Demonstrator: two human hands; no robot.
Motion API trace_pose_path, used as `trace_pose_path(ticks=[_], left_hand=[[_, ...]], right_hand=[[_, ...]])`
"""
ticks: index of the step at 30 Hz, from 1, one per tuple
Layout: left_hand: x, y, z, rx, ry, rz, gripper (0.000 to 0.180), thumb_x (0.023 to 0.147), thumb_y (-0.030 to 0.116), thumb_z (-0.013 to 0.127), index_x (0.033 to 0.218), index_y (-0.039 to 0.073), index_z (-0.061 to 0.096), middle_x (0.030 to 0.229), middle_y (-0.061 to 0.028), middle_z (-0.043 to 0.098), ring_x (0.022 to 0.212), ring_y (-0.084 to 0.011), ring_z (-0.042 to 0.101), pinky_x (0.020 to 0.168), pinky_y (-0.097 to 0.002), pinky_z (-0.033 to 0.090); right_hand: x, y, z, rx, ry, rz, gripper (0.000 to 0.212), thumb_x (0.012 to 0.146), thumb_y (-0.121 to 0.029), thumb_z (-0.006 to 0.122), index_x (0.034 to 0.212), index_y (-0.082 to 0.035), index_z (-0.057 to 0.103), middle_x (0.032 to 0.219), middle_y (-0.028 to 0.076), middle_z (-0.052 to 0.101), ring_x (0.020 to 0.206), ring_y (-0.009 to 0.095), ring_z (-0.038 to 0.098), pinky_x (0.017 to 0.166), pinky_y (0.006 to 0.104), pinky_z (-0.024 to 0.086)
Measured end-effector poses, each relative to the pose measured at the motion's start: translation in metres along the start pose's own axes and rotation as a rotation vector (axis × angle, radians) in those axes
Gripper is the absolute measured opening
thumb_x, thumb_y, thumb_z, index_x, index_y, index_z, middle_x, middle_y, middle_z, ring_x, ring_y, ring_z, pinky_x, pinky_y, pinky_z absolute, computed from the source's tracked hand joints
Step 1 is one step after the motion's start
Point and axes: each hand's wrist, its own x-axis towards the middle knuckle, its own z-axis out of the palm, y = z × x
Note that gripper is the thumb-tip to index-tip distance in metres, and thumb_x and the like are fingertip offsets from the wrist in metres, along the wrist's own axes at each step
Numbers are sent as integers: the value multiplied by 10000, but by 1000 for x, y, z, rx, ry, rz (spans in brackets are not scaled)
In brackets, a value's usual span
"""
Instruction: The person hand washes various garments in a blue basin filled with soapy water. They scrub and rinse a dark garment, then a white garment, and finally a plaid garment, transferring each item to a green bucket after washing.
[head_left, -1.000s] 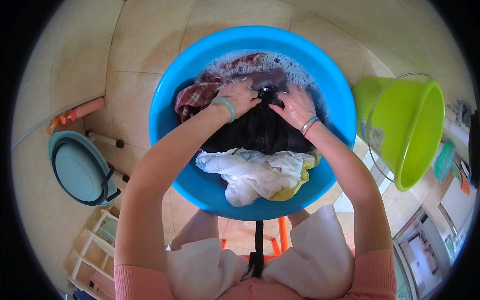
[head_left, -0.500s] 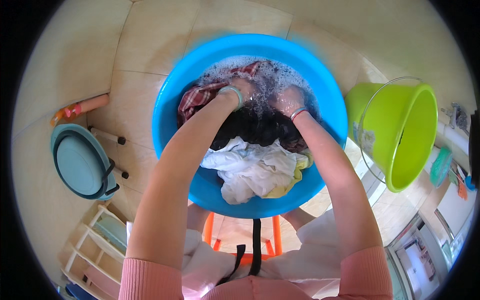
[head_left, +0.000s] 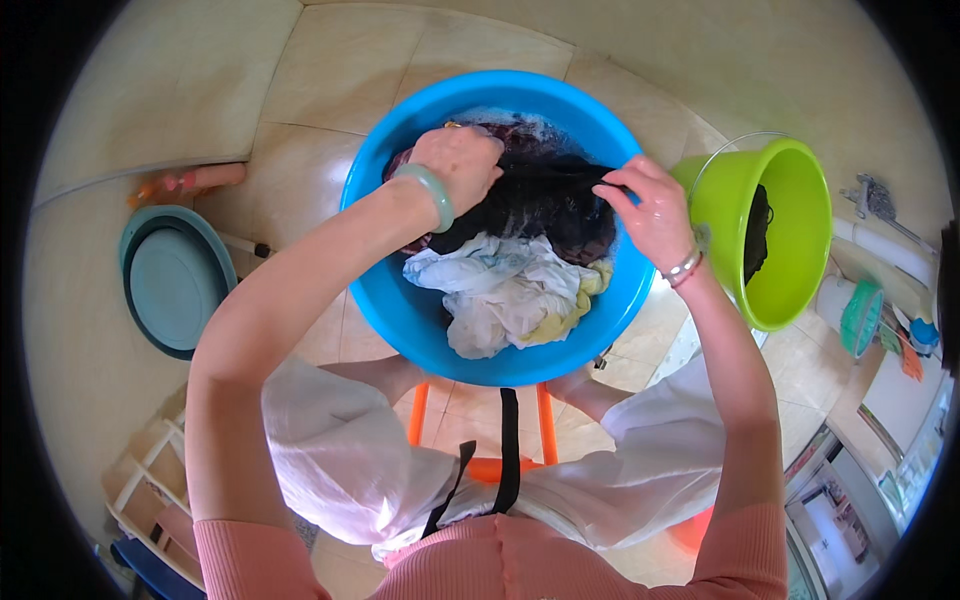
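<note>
A wide blue basin stands in front of me. Over it, a wet black garment stretches between my hands, its upper edge pulled out sideways. My left hand is closed on the garment's left end, though its fingertips are partly hidden. My right hand pinches the other end between thumb and fingers, close to the basin's right rim. A dark red plaid cloth lies partly beneath, beside white suds at the far side. Nearer me rest a bunched white cloth and a yellowish cloth.
A lime-green bucket with dark cloth inside stands at the right. Left of the basin is a grey-blue folding tub. A cream rack stands at lower left, an orange stool below me.
Both hands have come up out of the suds and moved apart, lifting the black garment between them. The view has shifted, now showing dark cloth inside the green bucket.
</note>
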Motion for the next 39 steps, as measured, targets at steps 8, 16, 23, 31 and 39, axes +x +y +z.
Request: trace_pose_path(ticks=[8,16,23,31,39], left_hand=[[-76,66,-125,-693,220,134,176,800,127,754,898,2,679,749,-57,613,632,-129,566,570,-266,440],[-105,92,-189,-1158,219,162,148,853,111,731,890,-14,662,767,30,603,666,-27,524,593,-184,424],[-50,38,-78,-611,375,117,194,816,154,740,967,57,666,861,-33,593,822,-159,584,731,-291,458],[4,-5,129,-1,274,-10,265,829,230,666,1083,190,602,1297,-92,456,1300,-354,335,999,-629,342],[26,-37,210,114,-70,-67,339,882,175,526,1221,168,528,1293,-107,459,1225,-330,432,993,-501,368]], right_hand=[[-12,-120,-96,540,201,124,107,834,68,662,928,41,616,898,27,547,792,88,519,691,204,405],[-6,-171,-147,921,344,-15,146,902,19,561,1034,52,611,1032,92,562,910,121,517,830,259,423],[4,-121,-57,481,88,211,116,831,-26,716,894,-9,620,866,-12,535,761,74,529,703,203,442],[-19,24,106,-201,-156,79,184,717,-238,774,824,-151,652,1526,65,318,1415,378,212,1039,594,252],[-31,70,190,-328,-428,176,281,841,-296,659,1077,-150,615,1332,121,463,1270,370,375,980,591,363]])
